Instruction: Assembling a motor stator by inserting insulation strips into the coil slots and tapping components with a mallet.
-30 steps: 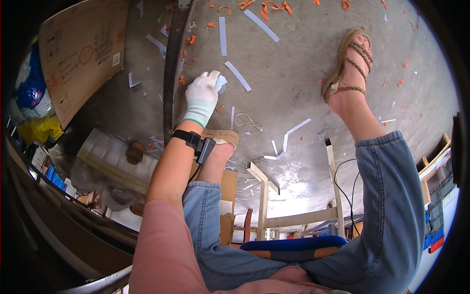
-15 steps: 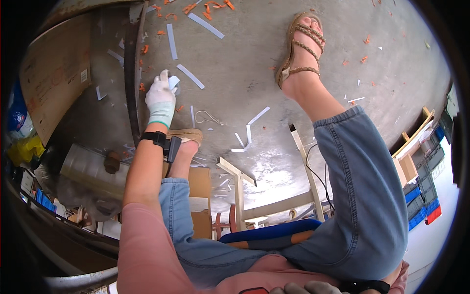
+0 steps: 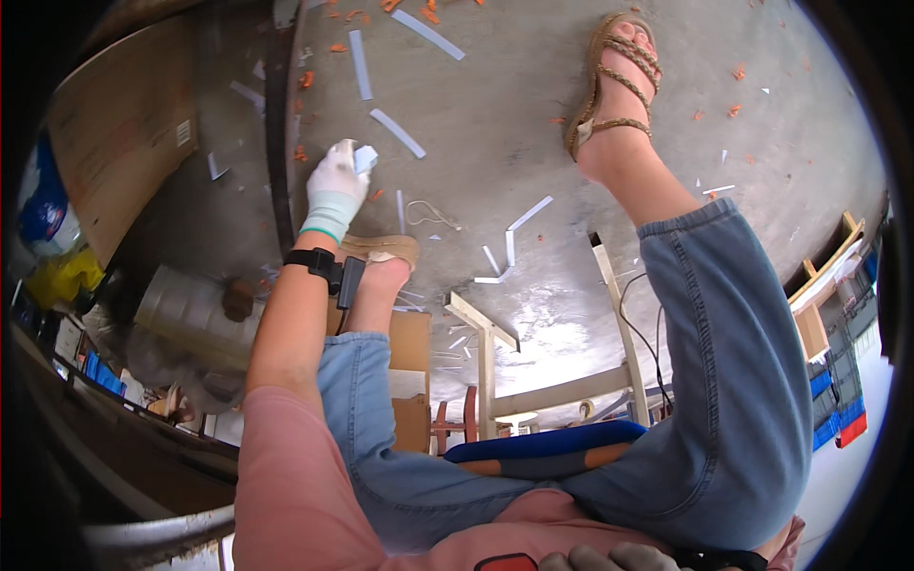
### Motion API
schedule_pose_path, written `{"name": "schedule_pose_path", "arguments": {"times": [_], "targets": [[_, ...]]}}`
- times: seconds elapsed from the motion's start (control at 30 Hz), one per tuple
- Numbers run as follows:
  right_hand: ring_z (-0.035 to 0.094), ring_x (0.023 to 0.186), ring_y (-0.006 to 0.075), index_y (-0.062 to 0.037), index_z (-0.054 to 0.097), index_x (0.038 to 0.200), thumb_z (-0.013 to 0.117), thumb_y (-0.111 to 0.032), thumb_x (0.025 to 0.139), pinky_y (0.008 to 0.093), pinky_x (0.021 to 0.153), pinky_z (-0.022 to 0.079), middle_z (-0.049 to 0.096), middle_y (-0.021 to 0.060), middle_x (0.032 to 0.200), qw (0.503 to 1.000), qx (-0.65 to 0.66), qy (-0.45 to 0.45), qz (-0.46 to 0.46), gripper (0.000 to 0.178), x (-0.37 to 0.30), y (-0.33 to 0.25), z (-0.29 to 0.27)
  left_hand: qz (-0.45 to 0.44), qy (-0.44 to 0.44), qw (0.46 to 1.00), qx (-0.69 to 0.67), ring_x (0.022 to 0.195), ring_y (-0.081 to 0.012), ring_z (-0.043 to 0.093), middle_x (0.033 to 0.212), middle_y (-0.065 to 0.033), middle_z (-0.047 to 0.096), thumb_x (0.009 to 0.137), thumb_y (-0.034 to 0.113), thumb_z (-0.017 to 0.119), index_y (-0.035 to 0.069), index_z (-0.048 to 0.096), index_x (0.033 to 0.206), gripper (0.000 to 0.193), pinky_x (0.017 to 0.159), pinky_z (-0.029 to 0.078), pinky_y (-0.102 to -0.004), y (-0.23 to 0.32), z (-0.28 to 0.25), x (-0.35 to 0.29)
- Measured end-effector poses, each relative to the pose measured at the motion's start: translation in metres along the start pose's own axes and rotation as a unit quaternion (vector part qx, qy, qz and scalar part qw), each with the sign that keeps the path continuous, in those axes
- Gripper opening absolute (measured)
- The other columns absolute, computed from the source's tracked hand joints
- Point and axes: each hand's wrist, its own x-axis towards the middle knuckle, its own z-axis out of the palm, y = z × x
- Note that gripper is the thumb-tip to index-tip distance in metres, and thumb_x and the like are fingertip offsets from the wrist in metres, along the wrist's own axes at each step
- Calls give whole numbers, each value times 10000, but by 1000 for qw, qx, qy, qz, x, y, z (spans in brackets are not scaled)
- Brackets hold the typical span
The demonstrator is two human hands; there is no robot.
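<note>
My left hand [image 3: 336, 186], in a white knitted glove with a teal-edged cuff, is out over the concrete floor. Its fingers are closed around a small pale strip piece [image 3: 365, 159]. Nearby on the floor lie pale flat strips [image 3: 398, 133] and a loop of thin cord [image 3: 433, 214]. At the bottom edge, close to my body, my right hand [image 3: 609, 558] shows only its grey-gloved, curled fingers. A dark object with a red rim [image 3: 507, 563] is beside them; whether the fingers grip it is cut off from view.
A dark metal post [image 3: 279, 124] rises left of my left hand, with a cardboard sheet [image 3: 124, 143] behind it. A pale metal frame [image 3: 562, 392] stands below my legs. Orange scraps [image 3: 306, 80] are scattered about. Blue and grey bins [image 3: 833, 395] stand at right.
The view has shifted, so the floor, legs and frame appear farther right. My left hand has drawn slightly back from the nearby floor strip, still holding the pale piece. My right hand stays low.
</note>
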Motion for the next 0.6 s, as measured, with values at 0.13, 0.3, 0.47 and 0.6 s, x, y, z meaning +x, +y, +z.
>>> {"name": "schedule_pose_path", "arguments": {"times": [0.13, 0.3, 0.47, 0.6], "targets": [[588, 778, 222, -148, 669, 964, 712, -234, 806, 384, 644, 482, 541, 27, 875, 945, -276, -120, -126, 185, -64, -48, -8, -32, -23, 998, -47, 962, -420, 707, 1026, -212, 731, 890, 314, 663, 70, 648, 1102, 323, 856, 566, -504, 4, -51, -32], [594, 749, 219, -144, 681, 938, 725, -212, 794, 377, 629, 481, 545, 27, 842, 604, -553, -489, -301, 165, -261, -178, -93, -63, 8, 993, -98, 948, -448, 691, 975, -247, 723, 874, 293, 673, 74, 666, 1061, 288, 829, 549, -514, 27, -155, -89], [617, 821, 360, -28, 636, 1081, 643, -212, 940, 449, 731, 500, 597, 159, 918, 650, -426, -392, -492, 232, -306, -203, -144, 38, 80, 995, -41, 981, -420, 687, 1035, -207, 725, 824, 181, 718, 67, 699, 1074, 275, 848, 554, -465, 101, -278, -187], [662, 1064, 428, 20, 542, 1368, 674, -509, 941, 479, 916, 545, 641, 281, 1179, 682, -241, -452, -522, 693, -317, -168, -108, 99, 153, 974, -133, 985, -379, 699, 1035, -185, 722, 814, 31, 687, 15, 714, 1051, 239, 862, 557, -405, 169, -373, -306]]}}
